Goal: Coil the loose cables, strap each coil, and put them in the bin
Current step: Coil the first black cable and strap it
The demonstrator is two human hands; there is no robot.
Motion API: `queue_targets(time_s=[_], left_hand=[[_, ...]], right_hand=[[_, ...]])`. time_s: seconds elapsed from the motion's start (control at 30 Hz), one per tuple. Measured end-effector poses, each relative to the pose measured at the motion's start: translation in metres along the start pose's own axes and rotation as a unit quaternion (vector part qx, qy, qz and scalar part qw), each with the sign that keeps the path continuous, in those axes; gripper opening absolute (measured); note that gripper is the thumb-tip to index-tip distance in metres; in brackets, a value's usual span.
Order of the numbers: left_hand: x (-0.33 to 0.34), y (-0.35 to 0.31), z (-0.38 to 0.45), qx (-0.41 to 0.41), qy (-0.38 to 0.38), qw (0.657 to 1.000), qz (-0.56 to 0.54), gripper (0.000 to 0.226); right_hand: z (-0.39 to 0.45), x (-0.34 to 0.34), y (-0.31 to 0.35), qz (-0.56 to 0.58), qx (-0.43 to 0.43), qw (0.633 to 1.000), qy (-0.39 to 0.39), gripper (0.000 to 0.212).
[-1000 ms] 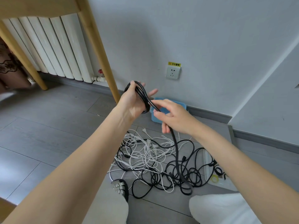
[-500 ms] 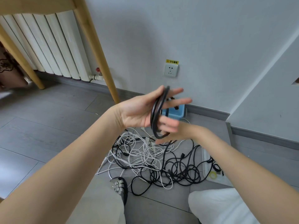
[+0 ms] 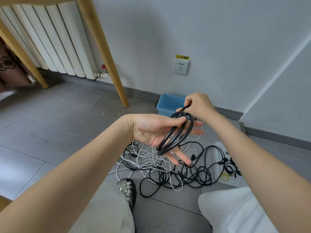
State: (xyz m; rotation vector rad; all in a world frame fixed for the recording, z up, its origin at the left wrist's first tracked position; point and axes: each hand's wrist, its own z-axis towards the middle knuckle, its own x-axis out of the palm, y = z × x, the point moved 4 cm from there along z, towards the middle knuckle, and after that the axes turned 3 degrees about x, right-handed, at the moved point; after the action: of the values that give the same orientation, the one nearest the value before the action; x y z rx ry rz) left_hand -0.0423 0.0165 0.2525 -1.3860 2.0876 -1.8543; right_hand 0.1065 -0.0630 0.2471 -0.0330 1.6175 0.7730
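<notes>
A thick black cable (image 3: pixel 175 133) is wound in loops around my left hand (image 3: pixel 151 130), which is held palm up with fingers spread and the thumb pressing on the loops. My right hand (image 3: pixel 199 105) sits just beyond it and pinches the same cable where it leaves the top of the coil. On the floor below lies a tangle of loose black and white cables (image 3: pixel 168 167). A blue bin (image 3: pixel 170 104) stands by the wall, just behind my hands. A clear tray (image 3: pixel 218 165) at the right holds black straps (image 3: pixel 231 168).
A wooden table leg (image 3: pixel 107 59) stands left of the bin, with a white radiator (image 3: pixel 45 37) behind it. A wall socket (image 3: pixel 180 66) is above the bin. My sandalled foot (image 3: pixel 127 190) and knees are at the bottom edge. Grey floor lies at the left.
My right hand has moved up from under the coil to its far top side, carrying the cable over my left hand. My left hand has dropped lower and turned palm up.
</notes>
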Motion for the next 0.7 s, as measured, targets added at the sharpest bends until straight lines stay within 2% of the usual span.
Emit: queue_targets(time_s=[0.1, 0.17, 0.23, 0.3, 0.37, 0.43, 0.5, 0.57, 0.63, 0.7], left_hand=[[-0.016, -0.001, -0.01, 0.018, -0.091, 0.996, -0.009, 0.042], [-0.032, 0.002, -0.015, 0.016, -0.189, 0.982, 0.004, 0.04], [-0.043, 0.005, -0.017, 0.022, -0.273, 0.962, 0.009, 0.04], [-0.049, 0.007, -0.017, 0.034, -0.331, 0.943, 0.003, 0.037], [-0.053, 0.005, -0.018, 0.06, -0.366, 0.929, 0.005, 0.042], [-0.058, -0.001, -0.021, 0.104, -0.399, 0.911, -0.013, 0.047], [-0.066, -0.006, -0.023, 0.128, -0.42, 0.898, -0.04, 0.057], [-0.07, -0.011, -0.023, 0.145, -0.446, 0.881, -0.059, 0.061], [-0.07, -0.015, -0.023, 0.176, -0.478, 0.858, -0.072, 0.064], [-0.066, -0.024, -0.019, 0.221, -0.475, 0.845, -0.105, 0.063]], right_hand=[[-0.003, -0.01, 0.009, -0.025, 0.01, 0.999, -0.036, 0.042], [-0.007, -0.013, 0.019, -0.066, 0.019, 0.997, -0.047, 0.031], [-0.012, -0.015, 0.033, -0.071, -0.008, 0.997, -0.031, 0.017], [-0.017, -0.013, 0.047, -0.027, -0.062, 0.997, 0.024, 0.011], [-0.026, -0.009, 0.06, 0.08, -0.097, 0.986, 0.113, 0.014], [-0.035, -0.007, 0.065, 0.209, -0.083, 0.952, 0.206, 0.029], [-0.041, -0.005, 0.066, 0.283, -0.055, 0.923, 0.256, 0.035], [-0.041, -0.003, 0.07, 0.29, -0.039, 0.925, 0.244, 0.03], [-0.043, 0.0, 0.075, 0.217, -0.066, 0.955, 0.189, 0.029], [-0.048, 0.003, 0.079, 0.128, -0.116, 0.975, 0.142, 0.028]])
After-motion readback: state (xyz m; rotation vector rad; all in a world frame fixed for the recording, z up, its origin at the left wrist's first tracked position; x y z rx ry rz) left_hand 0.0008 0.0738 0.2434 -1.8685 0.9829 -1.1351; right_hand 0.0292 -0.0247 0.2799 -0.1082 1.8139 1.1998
